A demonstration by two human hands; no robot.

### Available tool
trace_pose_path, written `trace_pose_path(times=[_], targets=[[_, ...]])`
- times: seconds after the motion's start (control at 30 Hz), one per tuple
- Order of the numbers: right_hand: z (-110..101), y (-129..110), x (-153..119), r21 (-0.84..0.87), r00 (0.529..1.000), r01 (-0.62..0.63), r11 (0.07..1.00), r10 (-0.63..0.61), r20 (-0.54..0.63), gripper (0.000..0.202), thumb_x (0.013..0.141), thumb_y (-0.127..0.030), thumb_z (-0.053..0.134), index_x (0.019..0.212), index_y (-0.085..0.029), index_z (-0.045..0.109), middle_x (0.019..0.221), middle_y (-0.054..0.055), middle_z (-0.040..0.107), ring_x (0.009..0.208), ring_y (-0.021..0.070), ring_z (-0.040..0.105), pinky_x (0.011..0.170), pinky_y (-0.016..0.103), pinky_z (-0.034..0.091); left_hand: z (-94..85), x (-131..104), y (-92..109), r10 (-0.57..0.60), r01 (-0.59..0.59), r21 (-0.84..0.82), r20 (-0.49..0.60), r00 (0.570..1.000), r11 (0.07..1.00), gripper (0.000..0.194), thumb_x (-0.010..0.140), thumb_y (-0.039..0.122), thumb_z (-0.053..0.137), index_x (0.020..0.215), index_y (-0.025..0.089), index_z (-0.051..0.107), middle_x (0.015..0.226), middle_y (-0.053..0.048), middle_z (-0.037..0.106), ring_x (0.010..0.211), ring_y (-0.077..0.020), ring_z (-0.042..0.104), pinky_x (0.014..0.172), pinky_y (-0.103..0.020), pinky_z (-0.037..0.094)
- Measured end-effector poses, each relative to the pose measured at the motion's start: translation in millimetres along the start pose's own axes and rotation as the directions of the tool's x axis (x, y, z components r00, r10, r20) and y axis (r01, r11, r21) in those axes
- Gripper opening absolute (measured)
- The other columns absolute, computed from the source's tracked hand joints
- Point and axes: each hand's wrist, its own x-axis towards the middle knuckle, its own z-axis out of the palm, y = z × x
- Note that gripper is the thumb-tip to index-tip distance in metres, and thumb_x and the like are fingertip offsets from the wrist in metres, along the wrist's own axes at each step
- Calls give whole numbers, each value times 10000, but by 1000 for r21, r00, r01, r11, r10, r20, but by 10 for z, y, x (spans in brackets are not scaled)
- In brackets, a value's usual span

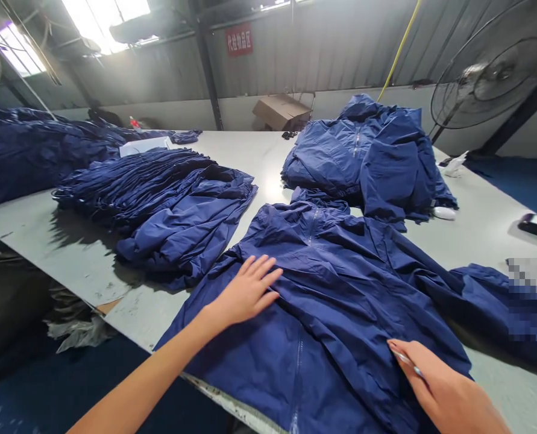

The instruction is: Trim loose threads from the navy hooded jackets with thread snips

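A navy blue zip jacket point(336, 301) lies spread on the table in front of me, its hood toward the far side and one sleeve stretched out to the right. My left hand point(248, 289) rests flat on the jacket's left front, fingers spread. Near the lower right of the jacket, my right hand point(440, 377) is closed around a slim silvery tool point(406, 358). Most of that tool is hidden in the fingers, so its kind does not show. The fingertips of this hand are at the fabric.
Folded navy garments point(160, 187) are layered at left, with a larger heap point(28, 150) behind. A jacket stack point(358, 157) stands at the back right, near a white mouse-like object point(444, 213). A cardboard box point(282, 111) and a fan point(494, 72) are farther back. The table edge point(223, 401) runs close to me.
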Motion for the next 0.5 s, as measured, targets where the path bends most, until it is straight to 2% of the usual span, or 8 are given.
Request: trace_pose_path(times=[0.07, 0.13, 0.23, 0.3, 0.4, 0.5], targets=[[184, 94, -102, -99, 1000, 7, 995, -8, -3, 359, 954, -411, 395, 1015, -265, 718, 949, 19, 781, 730, 222, 760, 531, 277, 598, 65, -170, -282, -85, 85, 11, -6, 996, 996, 438, 993, 376, 417, 1387, 215, 521, 1500, -114, 486, 1437, -274, 382, 1202, -544, 258], [297, 151, -188, -156, 1000, -27, 987, 24, -18, 346, 953, -371, 404, 1088, -256, 701, 986, 23, 779, 758, 216, 761, 566, 274, 601, 101, -312, -443, -142, 140, -26, -64, 988, 990, 340, 995, 327, 403, 1213, 211, 637, 1335, -93, 631, 1285, -234, 548, 1140, -469, 383], [296, 134, -216, -142, 998, -52, 989, 55, 17, 318, 957, -383, 423, 1082, -268, 692, 971, 6, 783, 759, 209, 761, 599, 272, 599, 73, -368, -466, -183, 176, -53, -191, 965, 983, 324, 994, 289, 384, 906, 192, 681, 971, -72, 728, 967, -206, 658, 932, -387, 512], [224, 70, -174, -114, 994, -74, 991, 82, 72, 305, 970, -383, 405, 1047, -278, 681, 920, -12, 785, 715, 204, 759, 561, 272, 584, 19, -303, -371, -152, 143, -55, -233, 961, 988, 319, 990, 272, 389, 849, 185, 661, 870, -62, 714, 880, -200, 648, 872, -373, 516], [106, -45, -96, -76, 980, -115, 990, 126, 153, 290, 982, -366, 381, 1033, -279, 653, 858, -17, 780, 693, 212, 756, 533, 281, 560, -34, -140, -149, -39, 23, -86, -187, 982, 996, 251, 981, 266, 425, 1000, 185, 662, 1041, -75, 712, 1004, -199, 640, 940, -360, 502], [35, -132, -71, -48, 968, -170, 984, 176, 176, 280, 976, -358, 384, 1039, -274, 644, 868, -2, 777, 717, 223, 755, 569, 294, 560, 32, 17, 57, 91, -99, -104, -81, 993, 990, 304, 981, 300, 438, 1211, 217, 618, 1325, -84, 621, 1241, -219, 558, 1090, -397, 432]])
